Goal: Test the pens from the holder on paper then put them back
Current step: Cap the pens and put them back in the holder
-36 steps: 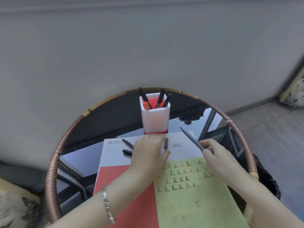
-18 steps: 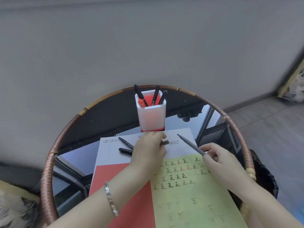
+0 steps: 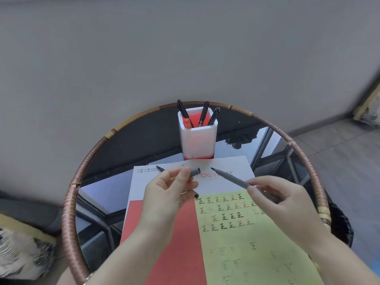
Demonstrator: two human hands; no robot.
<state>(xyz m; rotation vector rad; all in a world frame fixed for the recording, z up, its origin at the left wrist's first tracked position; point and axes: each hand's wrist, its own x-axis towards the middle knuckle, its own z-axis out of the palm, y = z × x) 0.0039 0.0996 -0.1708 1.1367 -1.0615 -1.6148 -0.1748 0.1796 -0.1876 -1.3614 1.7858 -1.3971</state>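
Grey pen [image 3: 230,177] pinched low on its barrel in my right hand [image 3: 281,200], tip bare, in front of the holder [image 3: 198,138] above the paper [image 3: 242,233]. Left hand [image 3: 166,194] pinches its cap [image 3: 194,172] by the closed end. Both feel light, stiff, slick plastic; grip near the tip for control. Behind my left hand, other pens on the table [image 3: 107,138] are mostly hidden. How many stand in the holder is hard to tell.

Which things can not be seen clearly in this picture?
- Head view: left hand covers most of the pens lying on the white paper.
- Pen holder: its wall hides the pens' lower ends.
- Small print on the paper: too small to read.
- Grey pen: its rear sits inside the right hand.
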